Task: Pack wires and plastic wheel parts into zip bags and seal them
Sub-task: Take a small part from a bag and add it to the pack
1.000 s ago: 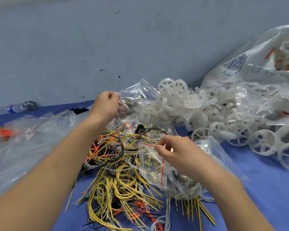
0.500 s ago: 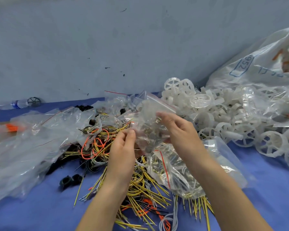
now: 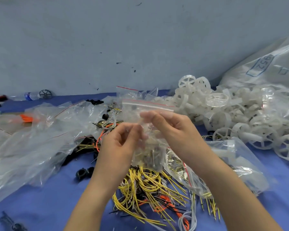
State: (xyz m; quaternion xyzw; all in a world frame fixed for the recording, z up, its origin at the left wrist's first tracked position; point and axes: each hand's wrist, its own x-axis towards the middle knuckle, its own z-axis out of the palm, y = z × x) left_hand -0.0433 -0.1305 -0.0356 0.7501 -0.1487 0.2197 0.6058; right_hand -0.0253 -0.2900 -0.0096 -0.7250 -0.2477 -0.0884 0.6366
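Your left hand (image 3: 122,144) and right hand (image 3: 170,129) both pinch a small clear zip bag (image 3: 145,130), red-striped seal uppermost, small parts bunched in its bottom; each grip clenched on crinkled film. It hangs above the tangle of glossy yellow, orange and black wires (image 3: 150,185) on the blue table (image 3: 40,205). Right of the wires: heaped translucent spoked wheels (image 3: 240,117). Left: slack clear sheeting (image 3: 32,139).

Zip bag (image 3: 147,107) between my hands was clear with red stripe along seal. Wires (image 3: 150,182) below my wrists were mostly yellow, some orange, black, white. Wheel parts (image 3: 217,100) right of my right hand (image 3: 170,127) were translucent white. Cloth (image 3: 45,202) underneath was blue.
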